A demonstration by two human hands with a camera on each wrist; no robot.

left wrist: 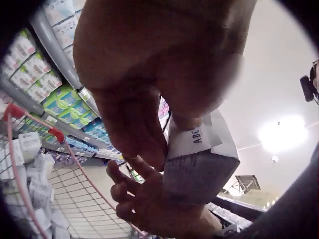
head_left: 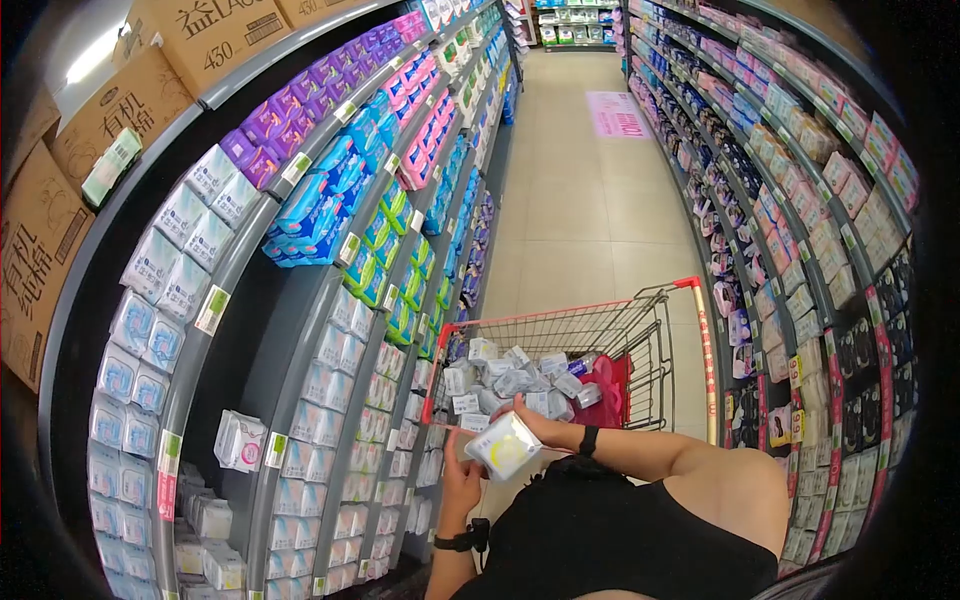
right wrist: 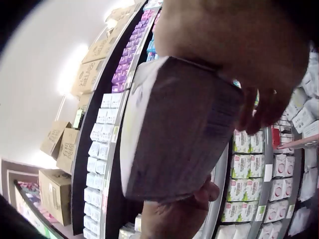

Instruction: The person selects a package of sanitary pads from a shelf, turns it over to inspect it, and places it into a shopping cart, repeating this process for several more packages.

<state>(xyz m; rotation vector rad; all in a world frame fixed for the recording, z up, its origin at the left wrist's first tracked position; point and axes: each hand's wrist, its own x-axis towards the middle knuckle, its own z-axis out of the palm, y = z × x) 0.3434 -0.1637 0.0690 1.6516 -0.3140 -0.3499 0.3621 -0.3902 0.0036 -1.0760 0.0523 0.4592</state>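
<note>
A white package with a yellow circle (head_left: pixel 503 447) is held between both hands over the near end of the cart. My left hand (head_left: pixel 461 484) grips its left side; in the left wrist view, the left thumb (left wrist: pixel 187 122) lies against the package (left wrist: pixel 199 174), near printed letters. From the cart side, my right hand (head_left: pixel 538 424) holds the same package, its fingers partly hidden. The right wrist view shows the package's shaded side (right wrist: pixel 179 134), with the right hand (right wrist: pixel 234 50) above and the left hand (right wrist: pixel 174 216) below.
The red-edged cart (head_left: pixel 560 318) contains many white packages (head_left: pixel 512 382) and a red item (head_left: pixel 604 392). Stocked shelves line the left (head_left: pixel 330 400) and right (head_left: pixel 800 230). Between them the tiled aisle (head_left: pixel 570 200) runs ahead. Cardboard boxes (head_left: pixel 120 110) stand atop the left shelving.
</note>
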